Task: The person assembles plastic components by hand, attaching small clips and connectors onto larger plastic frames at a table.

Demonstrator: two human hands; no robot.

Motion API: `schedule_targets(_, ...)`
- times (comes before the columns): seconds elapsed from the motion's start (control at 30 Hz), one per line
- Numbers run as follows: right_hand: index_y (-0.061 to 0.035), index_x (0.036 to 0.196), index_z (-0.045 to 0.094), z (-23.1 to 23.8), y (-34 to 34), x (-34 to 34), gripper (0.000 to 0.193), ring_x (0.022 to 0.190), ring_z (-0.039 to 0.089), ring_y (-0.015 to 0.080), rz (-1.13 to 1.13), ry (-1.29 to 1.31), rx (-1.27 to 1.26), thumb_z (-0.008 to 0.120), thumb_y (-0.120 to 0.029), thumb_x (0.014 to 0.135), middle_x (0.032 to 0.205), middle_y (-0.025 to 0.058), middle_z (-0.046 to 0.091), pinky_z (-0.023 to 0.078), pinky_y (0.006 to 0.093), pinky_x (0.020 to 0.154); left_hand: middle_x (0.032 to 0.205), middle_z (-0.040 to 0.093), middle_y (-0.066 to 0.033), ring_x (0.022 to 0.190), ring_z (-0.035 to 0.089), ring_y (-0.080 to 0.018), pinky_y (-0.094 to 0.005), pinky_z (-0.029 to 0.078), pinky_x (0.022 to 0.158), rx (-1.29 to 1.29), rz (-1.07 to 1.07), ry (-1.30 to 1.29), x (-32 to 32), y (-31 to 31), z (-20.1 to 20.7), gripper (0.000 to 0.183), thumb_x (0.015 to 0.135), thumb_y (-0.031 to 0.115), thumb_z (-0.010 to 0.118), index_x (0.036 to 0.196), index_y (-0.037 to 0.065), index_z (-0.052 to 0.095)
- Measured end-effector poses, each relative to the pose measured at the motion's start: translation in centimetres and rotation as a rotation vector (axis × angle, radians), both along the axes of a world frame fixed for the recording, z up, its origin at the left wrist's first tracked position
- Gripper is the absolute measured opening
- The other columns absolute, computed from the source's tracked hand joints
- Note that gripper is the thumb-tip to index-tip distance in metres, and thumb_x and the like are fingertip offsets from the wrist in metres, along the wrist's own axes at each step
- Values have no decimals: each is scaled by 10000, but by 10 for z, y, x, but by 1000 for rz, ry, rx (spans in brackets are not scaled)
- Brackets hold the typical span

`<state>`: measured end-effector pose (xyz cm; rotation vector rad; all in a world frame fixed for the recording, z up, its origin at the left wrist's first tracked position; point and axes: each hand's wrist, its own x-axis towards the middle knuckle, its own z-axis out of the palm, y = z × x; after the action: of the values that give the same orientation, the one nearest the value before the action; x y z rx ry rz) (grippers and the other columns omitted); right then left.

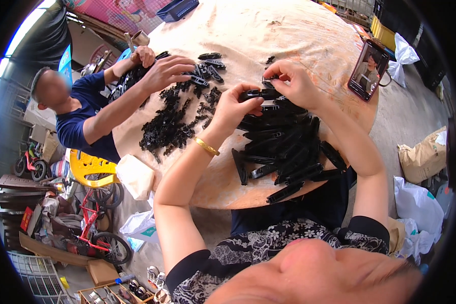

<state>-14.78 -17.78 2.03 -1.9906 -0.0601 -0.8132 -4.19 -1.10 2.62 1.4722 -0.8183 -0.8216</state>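
A long, glossy black plastic piece (pixel 260 95) is held level between my hands above the table. My left hand (pixel 232 109) is closed round its left part, with the thumb along the near side. At its other end my right hand (pixel 298 87) pinches with thumb and forefinger; whether a smaller part is also in that pinch is hidden. Just below lies a pile of similar long black plastic pieces (pixel 286 144), spreading toward the table's near edge. To the left of my left hand is a heap of small black plastic parts (pixel 164 121).
Across the cloth-covered round table (pixel 309 40), at left, a person in a dark blue shirt (pixel 91 109) reaches over more black pieces (pixel 207 66). A phone (pixel 368 70) stands at the right edge. On the left are a yellow chair (pixel 88 167) and a red bicycle (pixel 88 218).
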Motion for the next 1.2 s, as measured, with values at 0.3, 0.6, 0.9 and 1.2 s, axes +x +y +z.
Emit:
schedule_targets(0.3,-6,932,656,2,14,-5,187,748,631,247,4,-99,-171,656,-61,753,822,139,652,481,292,669,898,622,-85,770,646,-153,-249,544,711,-57,-25,137,-2,0,-3,267,806,20,636,1053,-18,542)
schedule_targets(0.6,-9,868,658,-3,9,-5,143,761,623,277,3,-123,-297,662,-77,742,820,130,651,491,320,676,984,616,-128,882,637,-192,-274,538,777,-134,-24,146,-2,-2,-7,310,821,18,622,1105,-31,506)
schedule_targets(0.9,-8,941,631,-1,14,-11,188,800,623,282,-31,-208,-559,639,-70,763,939,134,635,503,340,708,1014,605,-136,899,623,-191,-290,534,802,-162,-25,210,2,0,-3,329,828,28,616,1122,-50,491)
schedule_targets(1.2,-4,990,630,5,10,-14,266,747,619,138,43,62,-252,671,-50,732,822,117,652,477,268,659,951,630,-80,834,605,-85,-206,495,736,-43,86,-595,-15,4,12,264,789,9,642,1037,-32,564)
